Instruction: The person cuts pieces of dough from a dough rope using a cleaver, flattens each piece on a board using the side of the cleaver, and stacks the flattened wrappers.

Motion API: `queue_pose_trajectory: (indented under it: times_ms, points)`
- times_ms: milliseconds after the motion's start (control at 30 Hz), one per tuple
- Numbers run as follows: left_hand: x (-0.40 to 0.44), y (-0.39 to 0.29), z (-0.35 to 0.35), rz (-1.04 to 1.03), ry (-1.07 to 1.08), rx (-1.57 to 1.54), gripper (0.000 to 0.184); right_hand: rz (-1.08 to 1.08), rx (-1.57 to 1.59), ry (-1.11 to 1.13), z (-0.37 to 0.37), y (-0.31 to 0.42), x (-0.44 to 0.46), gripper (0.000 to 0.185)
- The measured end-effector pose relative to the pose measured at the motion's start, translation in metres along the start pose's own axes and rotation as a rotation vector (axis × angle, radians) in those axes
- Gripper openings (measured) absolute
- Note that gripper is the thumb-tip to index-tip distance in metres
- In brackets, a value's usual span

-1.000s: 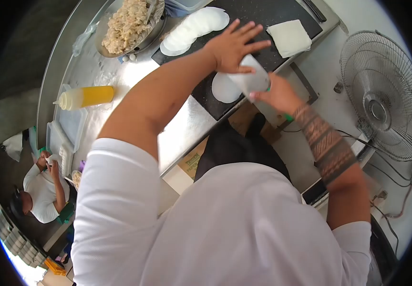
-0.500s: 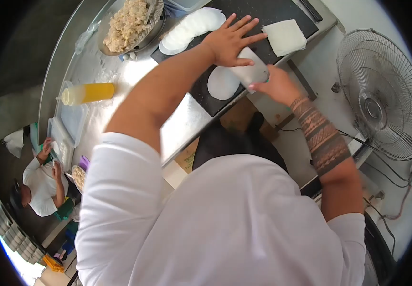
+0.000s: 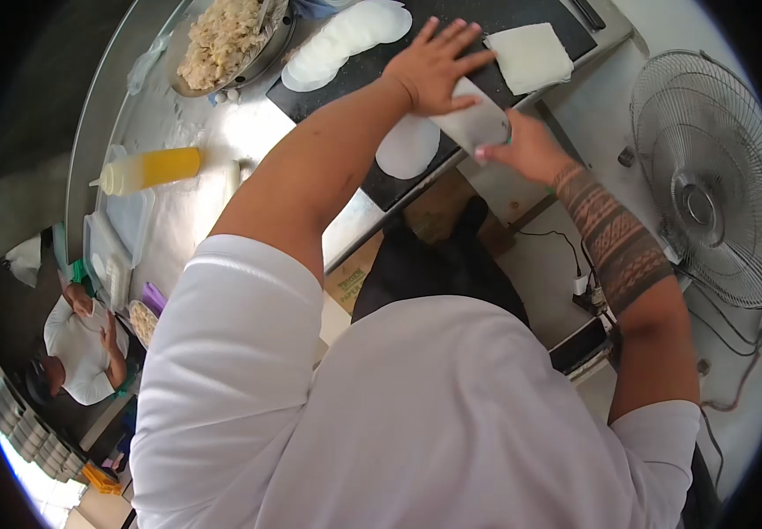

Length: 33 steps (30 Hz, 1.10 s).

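Note:
My right hand (image 3: 531,148) is closed around the handle end of a broad, flat cleaver (image 3: 478,122). Palm down on the blade, my left hand (image 3: 438,72) has its fingers spread. The blade lies flat at the near edge of a black board (image 3: 328,108); whatever is under it is hidden. Just left of the blade is a thin, round white dough wrapper (image 3: 407,150), partly covered by my left wrist. Farther back on the board, overlapping round wrappers (image 3: 346,46) form a row. A folded white cloth (image 3: 531,58) sits right of my left fingers.
A metal bowl of chunky filling (image 3: 227,44) stands at the back left. Nearer are a squeeze bottle of yellow liquid (image 3: 152,170) and plastic containers (image 3: 108,256). A person (image 3: 85,344) works at far left. A wire fan (image 3: 698,194) stands at right, with cables below.
The cleaver and my right hand have shifted slightly right. My left hand stays spread on the blade. The person at far left has moved their hands.

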<state>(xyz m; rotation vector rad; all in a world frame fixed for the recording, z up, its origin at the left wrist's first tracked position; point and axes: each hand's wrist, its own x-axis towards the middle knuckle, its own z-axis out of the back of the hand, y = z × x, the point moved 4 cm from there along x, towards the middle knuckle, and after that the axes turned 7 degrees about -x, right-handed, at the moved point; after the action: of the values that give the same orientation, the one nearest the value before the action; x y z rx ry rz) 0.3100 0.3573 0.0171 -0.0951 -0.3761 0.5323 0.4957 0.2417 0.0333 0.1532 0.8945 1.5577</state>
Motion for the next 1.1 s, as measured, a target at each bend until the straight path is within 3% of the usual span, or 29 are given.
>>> queue_pose_trajectory:
  times_ms: [67, 167, 267, 333, 433, 500, 533, 633, 733, 833, 933, 1100]
  points:
    - [0.001, 0.014, 0.008, 0.088, -0.165, 0.067, 0.072, -0.003, -0.142, -0.019, 0.017, 0.015, 0.008, 0.061]
    - [-0.006, 0.016, 0.038, 0.502, -0.176, -0.115, 0.055, -0.098, 0.042, -0.086, -0.006, 0.009, -0.029, 0.054]
    - [-0.036, 0.010, 0.037, 0.584, 0.527, -0.515, 0.055, -0.122, 0.151, -0.020, -0.050, -0.007, -0.090, 0.054]
    - [-0.065, -0.015, 0.047, 0.845, 0.815, -0.682, 0.067, -0.099, 0.047, 0.048, -0.049, -0.001, -0.123, 0.053]
    - [-0.103, -0.006, 0.037, 0.626, 0.286, -0.423, 0.030, -0.128, 0.034, 0.078, -0.022, -0.014, -0.122, 0.052]
    - [-0.119, -0.003, 0.042, 0.945, 0.200, -0.680, 0.023, -0.138, 0.076, 0.019, -0.005, -0.022, -0.098, 0.053]
    - [-0.126, -0.005, 0.045, 1.102, 0.150, -0.812, 0.024, -0.127, 0.098, -0.043, 0.004, -0.025, -0.076, 0.054]
    - [-0.129, -0.021, 0.057, 1.223, 0.005, -1.014, 0.030, -0.073, 0.105, -0.193, -0.003, -0.027, -0.014, 0.059]
    - [-0.128, -0.031, 0.054, 1.227, -0.129, -1.112, 0.029, -0.053, 0.099, -0.099, -0.081, 0.011, 0.003, 0.063]
    - [-0.104, -0.050, 0.089, 1.175, -0.158, -1.033, 0.025, 0.054, 0.048, 0.046, -0.128, 0.040, -0.036, 0.063]
    - [-0.074, -0.042, 0.121, 1.038, -0.200, -1.032, 0.026, 0.016, 0.125, 0.142, -0.122, 0.037, -0.055, 0.062]
    - [-0.001, -0.014, 0.208, 0.835, -0.384, -1.127, 0.037, -0.020, 0.169, 0.095, -0.087, 0.012, -0.086, 0.058]
